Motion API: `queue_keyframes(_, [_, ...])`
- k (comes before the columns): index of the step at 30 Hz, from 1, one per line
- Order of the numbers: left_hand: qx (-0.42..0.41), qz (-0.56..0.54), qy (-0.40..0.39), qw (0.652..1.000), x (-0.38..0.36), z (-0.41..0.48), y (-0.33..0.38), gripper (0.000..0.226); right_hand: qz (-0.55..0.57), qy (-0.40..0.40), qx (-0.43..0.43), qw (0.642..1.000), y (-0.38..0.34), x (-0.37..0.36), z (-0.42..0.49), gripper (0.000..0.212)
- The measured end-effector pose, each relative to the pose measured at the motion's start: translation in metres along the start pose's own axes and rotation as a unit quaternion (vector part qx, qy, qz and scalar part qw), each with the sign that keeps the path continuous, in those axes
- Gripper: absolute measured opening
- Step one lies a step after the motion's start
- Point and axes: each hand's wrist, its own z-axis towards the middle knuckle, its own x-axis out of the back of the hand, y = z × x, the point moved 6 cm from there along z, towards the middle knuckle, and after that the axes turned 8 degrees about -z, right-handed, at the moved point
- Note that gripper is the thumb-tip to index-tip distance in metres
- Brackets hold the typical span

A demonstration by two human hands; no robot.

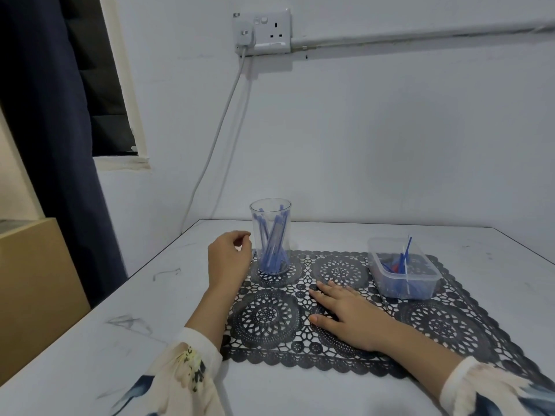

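Observation:
A clear plastic cup (pixel 271 235) stands upright at the back left of a dark lace placemat (pixel 444 322) and holds several blue sticks. My left hand (pixel 229 259) hangs just left of the cup with fingers loosely curled, holding nothing and apart from the cup. My right hand (pixel 348 316) lies flat, palm down, on the middle of the placemat with straight fingers. A clear plastic box (pixel 405 273) at the back right of the mat contains several blue sticks, a red piece and a white stick.
The white table (pixel 90 340) meets a white wall at the back. A wall socket (pixel 262 31) with a plugged charger sends a white cable (pixel 216 139) down behind the table. A dark curtain (pixel 51 145) and a brown cabinet (pixel 33 295) stand at the left.

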Motion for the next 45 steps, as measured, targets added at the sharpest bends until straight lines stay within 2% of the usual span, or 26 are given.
queue_keyframes(2, [-0.011, -0.018, 0.023, 1.0, 0.006, 0.004, 0.011, 0.02, -0.002, -0.001, 0.0, 1.0, 0.0, 0.0, 0.0, 0.084])
queue_keyframes(7, [-0.044, -0.021, 0.025, 0.998, 0.005, 0.019, 0.039, 0.018, 0.001, 0.0, 0.001, 1.0, -0.001, 0.001, -0.003, 0.103])
queue_keyframes(11, [-0.081, 0.066, -0.043, 0.994, -0.016, 0.046, 0.061, 0.019, 0.004, 0.004, 0.002, 1.0, -0.001, 0.002, -0.002, 0.104])
queue_keyframes(14, [-0.067, 0.147, -0.125, 0.979, -0.036, 0.072, 0.066, 0.018, 0.005, 0.006, 0.003, 1.0, 0.0, 0.002, -0.001, 0.105])
queue_keyframes(19, [-0.012, 0.243, -0.276, 0.93, -0.064, 0.097, 0.058, 0.009, 0.006, 0.007, 0.004, 1.0, 0.0, -0.001, 0.0, 0.104])
queue_keyframes(22, [0.003, 0.33, -0.328, 0.885, -0.074, 0.102, 0.057, 0.018, 0.008, 0.011, 0.003, 1.0, 0.002, -0.001, 0.001, 0.102])
queue_keyframes(25, [-0.005, 0.405, -0.349, 0.845, -0.078, 0.102, 0.063, 0.031, 0.009, 0.011, 0.005, 1.0, 0.002, 0.0, 0.002, 0.103])
queue_keyframes(29, [-0.031, 0.459, -0.361, 0.811, -0.082, 0.097, 0.069, 0.025, 0.006, 0.01, 0.006, 1.0, 0.003, -0.001, 0.001, 0.103])
queue_keyframes(32, [-0.055, 0.477, -0.363, 0.798, -0.082, 0.093, 0.075, 0.025, 0.005, 0.01, 0.006, 1.0, 0.003, -0.002, 0.002, 0.103])
queue_keyframes(34, [-0.062, 0.466, -0.358, 0.807, -0.081, 0.095, 0.081, 0.031, 0.004, 0.011, 0.006, 1.0, 0.002, -0.001, 0.001, 0.103])
queue_keyframes(39, [-0.066, 0.357, -0.313, 0.877, -0.073, 0.105, 0.092, 0.028, 0.006, 0.009, 0.007, 1.0, 0.002, 0.0, 0.001, 0.104])
queue_keyframes(42, [-0.062, 0.291, -0.229, 0.927, -0.06, 0.102, 0.091, 0.027, 0.005, 0.009, 0.006, 1.0, 0.003, -0.001, 0.0, 0.104])
queue_keyframes(45, [-0.074, 0.142, -0.115, 0.98, -0.038, 0.091, 0.098, 0.023, 0.009, 0.005, 0.008, 1.0, 0.001, 0.0, -0.001, 0.104])
